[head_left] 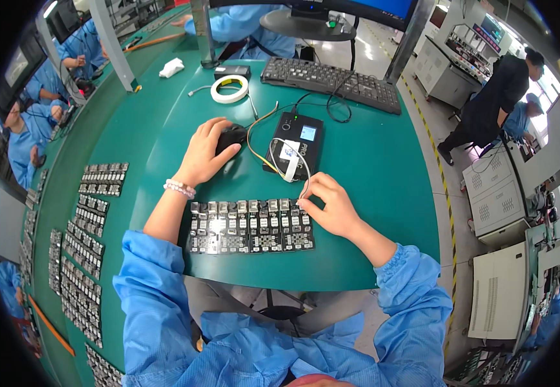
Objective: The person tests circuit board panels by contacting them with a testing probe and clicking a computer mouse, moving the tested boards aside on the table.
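Observation:
My left hand (202, 153) rests over a black computer mouse (232, 137), its fingers curved around it. With thumb and fingers pinched, my right hand (333, 205) holds the end of a thin cable (307, 169) at the upper right corner of a panel of circuit boards (251, 226). Whether the cable's tip is plugged in there is hidden by the fingers. The panel lies flat in front of me, with rows of small parts. Behind it sits a black box (319, 138) with a small lit screen and a green light; wires run from it, and a white label lies on it.
A black keyboard (331, 82) and a roll of white tape (229, 89) are farther back, beneath a monitor stand (309, 26). More circuit board panels (81, 300) lie in rows at the left. A crumpled white wad (171, 68) sits far left. Other people work nearby.

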`<action>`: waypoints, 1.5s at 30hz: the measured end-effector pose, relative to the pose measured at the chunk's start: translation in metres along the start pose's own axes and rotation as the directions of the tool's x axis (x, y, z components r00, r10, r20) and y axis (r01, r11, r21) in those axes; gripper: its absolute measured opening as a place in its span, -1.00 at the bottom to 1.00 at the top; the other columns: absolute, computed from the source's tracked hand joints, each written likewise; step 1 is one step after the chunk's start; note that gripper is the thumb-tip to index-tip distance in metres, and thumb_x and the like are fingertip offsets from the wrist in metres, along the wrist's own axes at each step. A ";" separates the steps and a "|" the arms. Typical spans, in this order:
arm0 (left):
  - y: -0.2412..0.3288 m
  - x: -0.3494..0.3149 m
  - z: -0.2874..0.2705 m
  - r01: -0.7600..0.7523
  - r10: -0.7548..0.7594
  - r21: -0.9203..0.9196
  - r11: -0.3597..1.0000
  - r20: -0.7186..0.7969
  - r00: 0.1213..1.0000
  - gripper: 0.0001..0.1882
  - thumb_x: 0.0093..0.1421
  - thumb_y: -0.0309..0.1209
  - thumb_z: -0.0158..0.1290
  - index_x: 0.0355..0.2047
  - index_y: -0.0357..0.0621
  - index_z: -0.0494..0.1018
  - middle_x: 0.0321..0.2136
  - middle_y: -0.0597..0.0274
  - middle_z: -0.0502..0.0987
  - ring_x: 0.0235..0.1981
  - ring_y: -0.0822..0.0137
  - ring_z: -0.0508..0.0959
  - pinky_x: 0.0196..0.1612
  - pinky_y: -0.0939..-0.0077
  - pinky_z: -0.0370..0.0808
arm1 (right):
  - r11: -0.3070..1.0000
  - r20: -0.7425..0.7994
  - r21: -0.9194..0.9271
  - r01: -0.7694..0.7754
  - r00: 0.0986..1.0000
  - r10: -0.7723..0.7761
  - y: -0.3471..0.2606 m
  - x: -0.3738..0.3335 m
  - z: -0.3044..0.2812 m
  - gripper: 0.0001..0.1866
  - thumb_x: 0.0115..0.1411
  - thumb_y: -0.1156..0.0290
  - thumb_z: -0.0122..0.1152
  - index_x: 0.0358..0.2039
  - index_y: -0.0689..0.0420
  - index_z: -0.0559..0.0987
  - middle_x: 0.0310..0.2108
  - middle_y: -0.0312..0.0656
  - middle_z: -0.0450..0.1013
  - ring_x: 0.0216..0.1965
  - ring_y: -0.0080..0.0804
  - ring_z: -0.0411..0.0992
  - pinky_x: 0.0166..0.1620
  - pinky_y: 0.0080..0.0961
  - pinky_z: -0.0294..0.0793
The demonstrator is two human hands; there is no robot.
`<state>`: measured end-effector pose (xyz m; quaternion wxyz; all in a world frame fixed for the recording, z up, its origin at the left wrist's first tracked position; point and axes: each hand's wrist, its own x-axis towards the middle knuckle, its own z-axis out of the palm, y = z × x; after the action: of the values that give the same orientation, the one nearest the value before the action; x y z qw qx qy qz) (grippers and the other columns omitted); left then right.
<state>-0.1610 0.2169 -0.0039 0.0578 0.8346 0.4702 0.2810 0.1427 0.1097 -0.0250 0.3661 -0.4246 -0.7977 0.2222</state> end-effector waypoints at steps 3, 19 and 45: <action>0.000 -0.001 0.007 -0.031 0.030 -0.032 0.999 -0.031 0.999 -0.41 0.22 -0.18 0.13 0.16 -0.22 0.30 0.20 -0.04 0.30 0.21 -0.04 0.32 0.26 0.18 0.27 | 1.000 0.018 0.011 -0.018 1.000 0.018 0.000 -0.001 -0.004 -0.89 0.12 0.49 0.31 -0.46 0.19 0.53 -0.29 -0.23 0.40 -0.18 -0.30 0.45 -0.10 -0.36 0.45; -0.006 -0.001 0.015 -0.065 0.063 -0.021 0.998 -0.072 0.995 -0.38 0.15 -0.23 0.16 0.17 -0.21 0.27 0.19 -0.07 0.29 0.19 -0.08 0.33 0.26 0.17 0.27 | 0.954 0.030 -0.219 0.205 0.979 -0.204 -0.008 0.001 -0.007 -0.83 0.04 0.45 0.35 -0.46 0.17 0.50 -0.29 -0.19 0.40 -0.23 -0.17 0.40 -0.15 -0.28 0.36; -0.012 -0.002 0.019 -0.071 0.071 0.008 0.997 -0.004 0.997 -0.40 0.12 -0.35 0.16 0.16 -0.20 0.26 0.23 -0.05 0.30 0.24 -0.07 0.28 0.30 0.16 0.25 | 0.957 0.141 -0.206 0.205 0.974 -0.179 -0.005 0.007 -0.009 -0.87 0.14 0.39 0.26 -0.44 0.14 0.51 -0.28 -0.23 0.42 -0.20 -0.24 0.40 -0.09 -0.32 0.38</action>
<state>-0.1608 0.2251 -0.0253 0.0434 0.8505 0.4414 0.2826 0.1443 0.1131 -0.0135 0.2878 -0.3686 -0.8756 0.1214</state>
